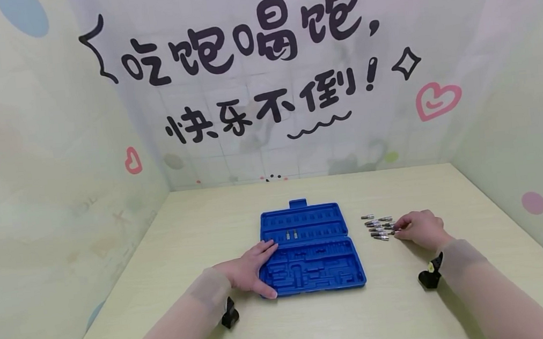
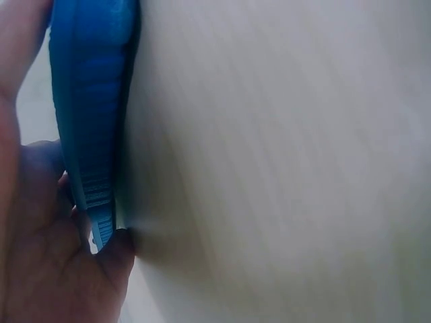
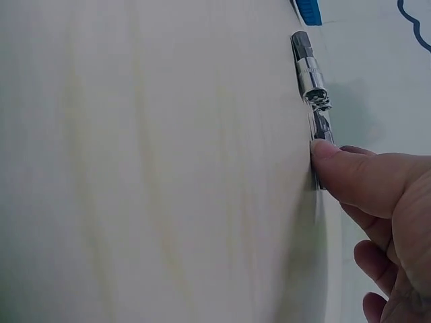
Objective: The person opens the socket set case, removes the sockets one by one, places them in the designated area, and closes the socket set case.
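Note:
An open blue plastic case [image 1: 311,290] lies flat on the table, its lid part toward the back. Two small socket bits [image 1: 288,235] stand side by side in slots of the back half. My left hand [image 1: 244,271] rests on the case's left side, fingers stretched over the edge near the hinge and thumb at the front corner. The left wrist view shows the case's ribbed side wall [image 2: 94,128] against that hand. Right of the case, my right hand [image 1: 419,229] pinches a socket bit [image 3: 324,128] between thumb and index finger, low at the tabletop.
Several loose socket bits [image 1: 375,224] lie in a cluster between the case and my right hand. A pale wood table [image 1: 198,219] carries everything. Printed cloth walls [image 1: 270,159] stand at the back and both sides.

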A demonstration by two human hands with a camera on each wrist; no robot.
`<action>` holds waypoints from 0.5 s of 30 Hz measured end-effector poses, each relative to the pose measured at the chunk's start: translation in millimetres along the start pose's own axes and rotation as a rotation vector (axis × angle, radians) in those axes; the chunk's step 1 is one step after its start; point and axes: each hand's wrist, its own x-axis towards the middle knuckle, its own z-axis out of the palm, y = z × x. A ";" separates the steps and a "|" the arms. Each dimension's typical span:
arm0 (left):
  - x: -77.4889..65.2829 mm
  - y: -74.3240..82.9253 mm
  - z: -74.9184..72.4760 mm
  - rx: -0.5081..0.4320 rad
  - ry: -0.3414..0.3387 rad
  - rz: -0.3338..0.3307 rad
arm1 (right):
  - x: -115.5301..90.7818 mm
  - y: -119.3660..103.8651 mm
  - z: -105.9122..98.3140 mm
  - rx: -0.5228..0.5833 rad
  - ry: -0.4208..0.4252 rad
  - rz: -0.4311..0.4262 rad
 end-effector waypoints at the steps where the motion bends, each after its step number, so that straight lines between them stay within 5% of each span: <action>1: 0.0 0.1 0.0 0.000 0.000 0.001 | -0.6 -2.2 -1.3 0.006 -0.001 0.002; 8: -0.6 0.1 1.6 0.009 0.000 0.005 | 7.9 -50.3 -5.2 0.115 -0.019 -0.016; 15: 0.0 -0.5 2.1 0.016 0.003 0.000 | 30.1 -132.3 35.2 0.441 -0.066 0.021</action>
